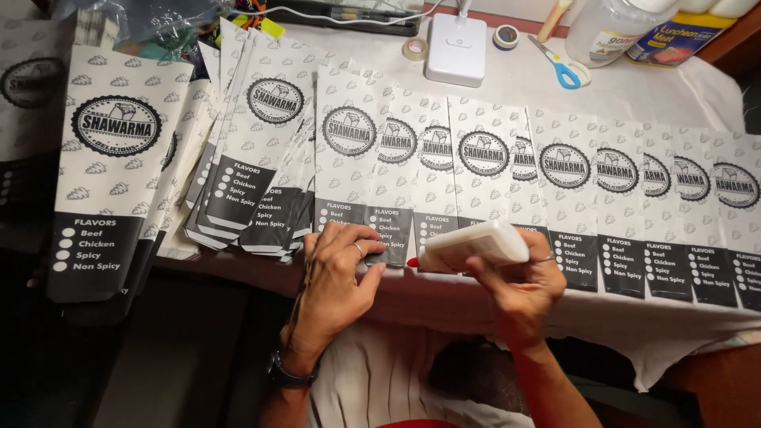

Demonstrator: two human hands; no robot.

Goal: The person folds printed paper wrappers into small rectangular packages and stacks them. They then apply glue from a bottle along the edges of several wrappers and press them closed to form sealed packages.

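Squeezing a white glue bottle on its side, the right hand is wrapping its fingers around the body, with the red nozzle tip pointing left toward the dark lower edge of a printed paper sleeve. The left hand is clasping nothing; its fingertips are pressing flat on that same sleeve just beside the nozzle, pinning it at the table's front edge. This sleeve is lying in a long overlapping row of white sleeves that is running to the right across the white tablecloth, while a looser fanned pile of sleeves is sitting to the left. The likeliest trouble, as I judge it, is a hard squeeze sending out too much glue, which could be creeping onto the neighbouring sleeve under the overlap and sticking the two together. The left fingers are sitting so near the tip that they may be catching glue and smearing it over the print. Since the lower ends are hanging over the table edge, a lifting of the left hand could be letting the sleeve slide and disturbing the row. Further back, blue-handled scissors, tape rolls and a white box-shaped device are lying well apart from the work.
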